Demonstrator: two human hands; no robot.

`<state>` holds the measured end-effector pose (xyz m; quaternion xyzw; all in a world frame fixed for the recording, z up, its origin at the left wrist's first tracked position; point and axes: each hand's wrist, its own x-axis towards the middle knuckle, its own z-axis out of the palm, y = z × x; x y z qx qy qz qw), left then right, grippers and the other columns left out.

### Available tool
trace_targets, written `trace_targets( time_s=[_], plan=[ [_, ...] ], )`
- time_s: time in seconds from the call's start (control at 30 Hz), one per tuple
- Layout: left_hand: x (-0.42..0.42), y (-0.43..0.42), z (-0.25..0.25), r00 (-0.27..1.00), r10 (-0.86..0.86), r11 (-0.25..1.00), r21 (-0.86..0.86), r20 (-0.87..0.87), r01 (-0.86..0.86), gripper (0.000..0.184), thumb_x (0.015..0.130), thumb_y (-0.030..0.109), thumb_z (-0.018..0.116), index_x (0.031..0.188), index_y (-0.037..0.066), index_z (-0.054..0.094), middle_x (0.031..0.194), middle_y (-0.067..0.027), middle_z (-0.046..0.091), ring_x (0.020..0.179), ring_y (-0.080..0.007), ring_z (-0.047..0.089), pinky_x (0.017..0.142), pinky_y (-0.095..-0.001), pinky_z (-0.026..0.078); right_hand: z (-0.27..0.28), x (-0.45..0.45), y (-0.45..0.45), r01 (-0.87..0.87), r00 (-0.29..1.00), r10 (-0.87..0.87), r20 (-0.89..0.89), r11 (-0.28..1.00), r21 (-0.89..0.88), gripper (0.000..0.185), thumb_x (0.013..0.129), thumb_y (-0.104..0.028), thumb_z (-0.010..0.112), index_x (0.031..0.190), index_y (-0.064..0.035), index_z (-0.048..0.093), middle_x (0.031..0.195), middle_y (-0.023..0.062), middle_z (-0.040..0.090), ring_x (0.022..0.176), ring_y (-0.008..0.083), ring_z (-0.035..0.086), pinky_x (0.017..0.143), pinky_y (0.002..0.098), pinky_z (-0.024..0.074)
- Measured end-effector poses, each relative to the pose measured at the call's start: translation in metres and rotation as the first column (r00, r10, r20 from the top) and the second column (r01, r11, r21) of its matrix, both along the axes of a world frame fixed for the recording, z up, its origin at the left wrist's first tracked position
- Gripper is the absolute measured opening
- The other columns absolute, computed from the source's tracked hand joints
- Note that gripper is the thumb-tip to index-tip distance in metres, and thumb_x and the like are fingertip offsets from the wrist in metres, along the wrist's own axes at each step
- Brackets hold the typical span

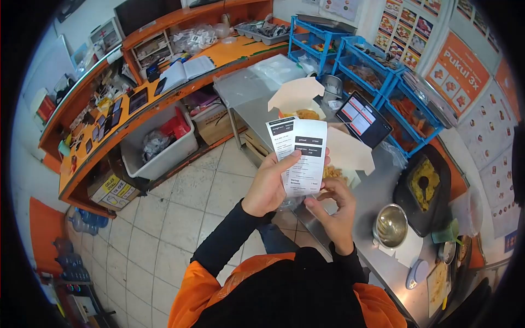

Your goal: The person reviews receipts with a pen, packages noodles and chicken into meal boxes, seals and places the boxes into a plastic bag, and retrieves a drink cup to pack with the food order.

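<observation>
Two printed paper receipts (307, 164), one partly over the other, are held up in front of the body. My left hand (270, 185) grips them from the left, its thumb across the front. At their lower right corner is my right hand (336, 210), with thumb and fingers bent and apart; whether a fingertip touches the paper is unclear. Behind the receipts, two open food boxes stand on the metal table (365, 205): one box (295, 94) at the back and another (355, 153) nearer, partly hidden. Both contain food.
A tablet (363, 119) stands beside the boxes, before blue rack shelves (363, 68). At right are a metal bowl (391, 226), a black pan of yellow food (425, 183) and a small round device (418, 273). An orange counter (164, 104) with phones and a white bin (158, 147) lie left.
</observation>
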<state>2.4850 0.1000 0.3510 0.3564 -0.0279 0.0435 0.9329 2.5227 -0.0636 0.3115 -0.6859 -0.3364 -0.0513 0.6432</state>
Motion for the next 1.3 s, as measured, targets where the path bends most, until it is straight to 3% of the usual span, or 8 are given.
trace_targets(
  time_s=[0.5, 0.63, 0.77, 0.97, 1.1, 1.17, 1.23, 1.3],
  plan=[
    [0.228, 0.156, -0.038, 0.991, 0.075, 0.966, 0.254, -0.11, -0.045, 0.033, 0.095, 0.01, 0.055, 0.125, -0.001, 0.05, 0.113, -0.0133, 0.063, 0.099, -0.0178, 0.065, 0.08, -0.0309, 0.055, -0.02, 0.184, 0.137, 0.111, 0.841, -0.053, -0.538, 0.991, 0.076, 0.016, 0.092, -0.009, 0.063, 0.099, 0.0049, 0.066, 0.087, 0.0063, 0.069, 0.074, 0.0071, 0.062, 0.063, 0.0229, 0.0515],
    [0.254, 0.183, -0.029, 0.975, 0.172, 0.898, 0.384, 0.139, -0.213, 0.049, 0.094, 0.007, 0.055, 0.139, 0.003, 0.035, 0.119, -0.015, 0.06, 0.105, -0.0221, 0.062, 0.077, -0.0355, 0.058, -0.025, 0.232, 0.08, 0.755, 0.652, -0.751, -0.1, 0.656, -0.007, 0.017, 0.096, -0.016, 0.059, 0.096, 0.0011, 0.063, 0.08, 0.0015, 0.062, 0.064, 0.0054, 0.054, 0.054, 0.0205, 0.0431],
    [0.269, 0.246, -0.105, 0.898, 0.413, 0.571, 0.724, 0.152, -0.386, 0.064, 0.093, -0.001, 0.051, 0.147, 0.011, 0.019, 0.119, -0.0206, 0.058, 0.104, -0.0272, 0.063, 0.067, -0.037, 0.061, -0.037, 0.247, -0.034, 0.909, 0.268, -0.948, 0.173, 0.189, -0.373, 0.026, 0.096, -0.02, 0.058, 0.095, 0.0055, 0.061, 0.072, 0.0072, 0.061, 0.06, 0.0094, 0.055, 0.053, 0.0233, 0.0431],
    [0.271, 0.27, -0.173, 0.949, 0.312, 0.586, 0.797, -0.054, -0.147, 0.062, 0.091, -0.007, 0.045, 0.145, 0.014, 0.024, 0.113, -0.0228, 0.059, 0.096, -0.0267, 0.065, 0.065, -0.0349, 0.059, -0.08, 0.27, -0.097, 0.516, 0.259, -0.758, 0.599, -0.415, -0.749, 0.031, 0.086, -0.033, 0.063, 0.083, -0.003, 0.063, 0.082, 0.0194, 0.066, 0.083, 0.04, 0.064, 0.068, 0.0502, 0.0489],
    [0.284, 0.279, -0.204, 0.987, 0.134, 0.473, 0.881, -0.083, 0.009, 0.043, 0.092, -0.002, 0.047, 0.134, 0.006, 0.047, 0.104, -0.0207, 0.065, 0.095, -0.0246, 0.066, 0.076, -0.0329, 0.052, -0.087, 0.288, -0.089, 0.589, 0.441, -0.781, 0.441, -0.119, -0.799, 0.017, 0.079, -0.016, 0.064, 0.079, -0.0001, 0.07, 0.068, 0.0165, 0.067, 0.066, 0.0304, 0.068, 0.063, 0.0412, 0.053],
    [0.29, 0.278, -0.205, 1.0, 0.025, 0.381, 0.925, -0.003, -0.007, 0.036, 0.092, 0.002, 0.049, 0.128, 0.004, 0.055, 0.104, -0.0195, 0.066, 0.095, -0.0246, 0.066, 0.079, -0.0331, 0.05, -0.069, 0.307, -0.064, 0.109, 0.498, -0.832, -0.246, 0.341, -0.934, 0.015, 0.075, -0.009, 0.066, 0.07, 0.0058, 0.068, 0.06, 0.0125, 0.067, 0.047, 0.0177, 0.064, 0.043, 0.029, 0.0507],
    [0.296, 0.274, -0.187, 0.943, -0.073, 0.659, 0.694, -0.324, 0.29, 0.029, 0.092, 0.016, 0.055, 0.113, 0.0, 0.065, 0.104, -0.0198, 0.066, 0.095, -0.029, 0.067, 0.08, -0.0358, 0.051, -0.086, 0.321, -0.059, -0.277, 0.478, -0.789, -0.387, 0.283, -0.918, 0.024, 0.074, -0.015, 0.071, 0.072, 0.0079, 0.067, 0.06, 0.0123, 0.067, 0.049, 0.0207, 0.066, 0.044, 0.0314, 0.0536],
    [0.304, 0.26, -0.15, 0.987, -0.101, 0.379, 0.912, -0.126, 0.155, 0.031, 0.09, 0.021, 0.058, 0.111, 0.0, 0.065, 0.1, -0.0202, 0.067, 0.091, -0.0318, 0.066, 0.078, -0.0378, 0.051, -0.132, 0.333, -0.078, -0.573, 0.405, -0.77, -0.494, 0.207, -0.793, 0.03, 0.076, -0.027, 0.075, 0.076, 0.0029, 0.07, 0.068, 0.0099, 0.07, 0.054, 0.0201, 0.068, 0.048, 0.0297, 0.0539]
  ],
)
